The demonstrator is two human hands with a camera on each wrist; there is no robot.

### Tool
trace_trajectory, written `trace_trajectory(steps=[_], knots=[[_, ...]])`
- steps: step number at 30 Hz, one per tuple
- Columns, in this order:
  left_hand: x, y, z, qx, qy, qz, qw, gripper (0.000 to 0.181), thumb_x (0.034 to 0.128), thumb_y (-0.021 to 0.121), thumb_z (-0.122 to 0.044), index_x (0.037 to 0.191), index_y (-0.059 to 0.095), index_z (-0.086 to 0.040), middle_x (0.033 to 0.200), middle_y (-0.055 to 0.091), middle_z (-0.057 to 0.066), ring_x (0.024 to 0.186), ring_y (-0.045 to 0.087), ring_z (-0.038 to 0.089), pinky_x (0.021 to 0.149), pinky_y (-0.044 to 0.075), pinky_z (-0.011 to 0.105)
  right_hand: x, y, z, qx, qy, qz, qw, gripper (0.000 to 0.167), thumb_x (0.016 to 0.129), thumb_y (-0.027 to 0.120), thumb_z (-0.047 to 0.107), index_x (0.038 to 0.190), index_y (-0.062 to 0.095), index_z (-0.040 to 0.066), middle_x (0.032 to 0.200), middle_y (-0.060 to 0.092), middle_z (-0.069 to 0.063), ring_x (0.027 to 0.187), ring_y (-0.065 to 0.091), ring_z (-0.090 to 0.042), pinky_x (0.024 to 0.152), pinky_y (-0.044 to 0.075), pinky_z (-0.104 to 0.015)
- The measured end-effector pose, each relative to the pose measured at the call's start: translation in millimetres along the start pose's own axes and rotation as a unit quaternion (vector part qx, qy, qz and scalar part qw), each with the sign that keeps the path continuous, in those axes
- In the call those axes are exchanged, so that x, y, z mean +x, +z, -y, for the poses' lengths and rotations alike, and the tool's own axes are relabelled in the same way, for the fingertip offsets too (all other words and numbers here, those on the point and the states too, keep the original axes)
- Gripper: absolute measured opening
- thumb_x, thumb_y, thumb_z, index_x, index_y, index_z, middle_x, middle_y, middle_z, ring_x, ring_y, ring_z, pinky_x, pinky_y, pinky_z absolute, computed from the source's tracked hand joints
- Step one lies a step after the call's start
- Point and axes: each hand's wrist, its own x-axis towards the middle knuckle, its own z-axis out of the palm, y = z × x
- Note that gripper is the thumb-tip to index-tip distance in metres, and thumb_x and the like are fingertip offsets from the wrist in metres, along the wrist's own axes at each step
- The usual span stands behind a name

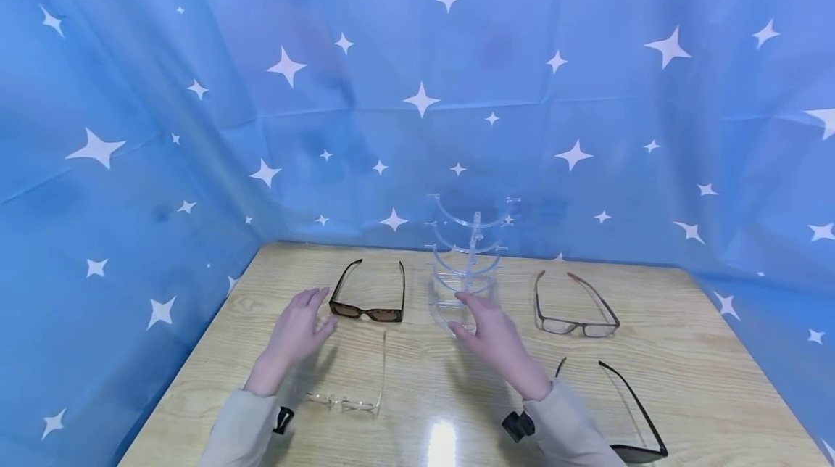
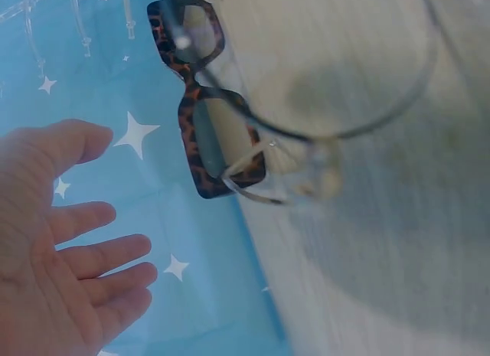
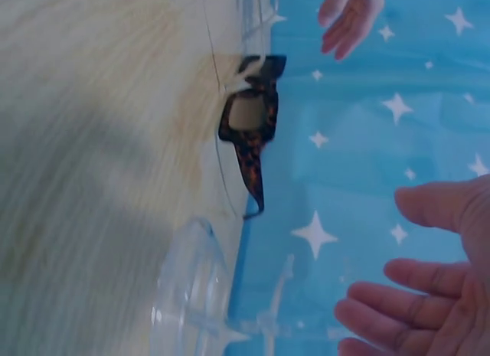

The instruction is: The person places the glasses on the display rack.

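Observation:
My left hand hovers over the table's left side with its fingers apart and nothing in them. Just beyond it lie tortoiseshell sunglasses, temples unfolded toward the back. Clear-lensed glasses with a thin metal frame rest below and to the right of that hand. Before a clear plastic eyewear stand is my right hand, fingers loosely spread and holding nothing. It hides part of the stand's base; whether it touches the stand I cannot tell. In the left wrist view, the sunglasses appear beyond the blurred metal frame.
Dark-framed eyeglasses lie at right on the wooden table. Black sunglasses sit nearer the front, partly behind my right sleeve. A blue cloth with white stars hangs behind and at the sides.

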Motion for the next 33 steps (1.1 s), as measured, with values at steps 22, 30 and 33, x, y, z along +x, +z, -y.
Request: trace_trajectory(steps=[22, 30, 33], knots=[[-48.4, 2.4, 12.6, -0.028, -0.068, 0.046, 0.9962, 0.026, 0.079, 0.071, -0.01, 0.1, 0.066, 0.005, 0.096, 0.066, 0.017, 0.09, 0.062, 0.034, 0.072, 0.055, 0.046, -23.3, 62, 39, 0.129, 0.002, 0.075, 0.9889, 0.031, 0.08, 0.071, 0.012, 0.106, 0.063, -0.004, 0.089, 0.068, -0.014, 0.075, 0.066, -0.022, 0.065, 0.055, -0.028], [-59.8, 0.1, 13.3, -0.07, -0.116, 0.084, 0.9872, 0.007, 0.0791, 0.07, -0.007, 0.085, 0.067, -0.004, 0.073, 0.061, -0.001, 0.067, 0.057, 0.013, 0.058, 0.05, 0.027, -27.4, 84, 54, 0.235, 0.016, 0.102, 0.9665, 0.021, 0.081, 0.068, 0.006, 0.094, 0.064, -0.01, 0.071, 0.066, -0.008, 0.06, 0.06, -0.007, 0.057, 0.052, -0.016], [-63.1, 0.6, 15.1, -0.093, -0.114, 0.085, 0.9854, 0.006, 0.0795, 0.069, -0.006, 0.077, 0.065, -0.009, 0.067, 0.055, -0.007, 0.061, 0.05, 0.006, 0.054, 0.045, 0.022, -29.6, 90, 58, 0.277, 0.038, 0.115, 0.9531, 0.018, 0.082, 0.067, 0.006, 0.092, 0.064, -0.01, 0.067, 0.065, -0.008, 0.054, 0.057, -0.005, 0.052, 0.05, -0.016]])
